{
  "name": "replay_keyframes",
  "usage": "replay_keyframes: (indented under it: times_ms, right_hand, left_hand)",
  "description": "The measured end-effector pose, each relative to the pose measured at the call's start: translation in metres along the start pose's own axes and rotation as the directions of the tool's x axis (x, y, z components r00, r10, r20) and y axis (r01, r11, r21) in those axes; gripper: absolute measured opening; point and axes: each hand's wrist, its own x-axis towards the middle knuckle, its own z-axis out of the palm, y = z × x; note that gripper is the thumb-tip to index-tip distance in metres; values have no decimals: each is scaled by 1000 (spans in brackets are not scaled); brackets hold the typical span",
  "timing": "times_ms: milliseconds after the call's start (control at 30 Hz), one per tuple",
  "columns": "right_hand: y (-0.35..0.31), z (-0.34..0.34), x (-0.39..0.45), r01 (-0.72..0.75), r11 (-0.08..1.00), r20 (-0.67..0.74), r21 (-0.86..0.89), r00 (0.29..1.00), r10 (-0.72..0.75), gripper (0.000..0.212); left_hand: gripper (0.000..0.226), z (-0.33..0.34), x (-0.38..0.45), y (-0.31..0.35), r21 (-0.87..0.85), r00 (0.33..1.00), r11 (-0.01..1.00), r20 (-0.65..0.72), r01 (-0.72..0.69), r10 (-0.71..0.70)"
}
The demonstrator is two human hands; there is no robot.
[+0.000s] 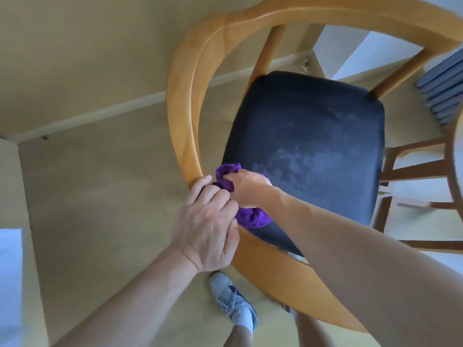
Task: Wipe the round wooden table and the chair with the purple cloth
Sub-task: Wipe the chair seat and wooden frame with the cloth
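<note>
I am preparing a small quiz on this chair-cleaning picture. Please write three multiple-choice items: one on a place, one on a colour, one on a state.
1. Where is the purple cloth?
A. on the floor
B. at the near-left edge of the seat
C. hanging on the backrest

2. What colour is the seat of the chair?
A. dark blue
B. red
C. white

3. What does the left hand do?
A. hangs free
B. holds a shoe
C. holds the wooden frame

Answers: 1 B, the right hand presses it there; 2 A, the cushion is dark; 3 C, its fingers lie over the rail.
</note>
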Motion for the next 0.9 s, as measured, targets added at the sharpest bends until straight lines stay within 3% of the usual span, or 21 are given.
replay_keyframes:
  times_ms: [67,200,267,367,467,600,700,800,900]
  right_hand:
    - [2,18,-19,48,998,135,-51,990,-40,8]
    - [30,18,-60,92,979,330,-181,943,-27,8]
    - [45,-3,-56,45,991,178,-128,984,-21,10]
    - [46,-28,-24,50,996,-127,72,991,-40,34]
    - [17,-20,5,90,996,-29,-17,996,-90,52]
    - [-7,27,-1,278,888,126,-367,960,-249,37]
    - [31,47,-34,420,801,231,-426,907,-353,41]
    - [87,40,-67,490,756,304,-434,870,-389,44]
    - [123,16,-80,409,846,261,-341,906,-333,39]
  left_hand:
    - [17,4,-1,-1,0,1000,1000,-10,-2,2]
    - [16,4,-3,-1,54,1000,998,11,18,-19]
    - [18,2,-2,2,79,999,996,32,30,-32]
    - [23,-2,0,5,80,997,995,57,51,-56]
    - [23,-7,0,8,120,992,991,111,55,-68]
    - [21,-18,6,17,222,965,970,219,95,-144]
    - [27,-18,5,37,354,907,905,252,237,-337]
    - [38,-7,7,82,395,788,762,136,513,-601]
    - [41,16,14,131,366,713,693,101,622,-694]
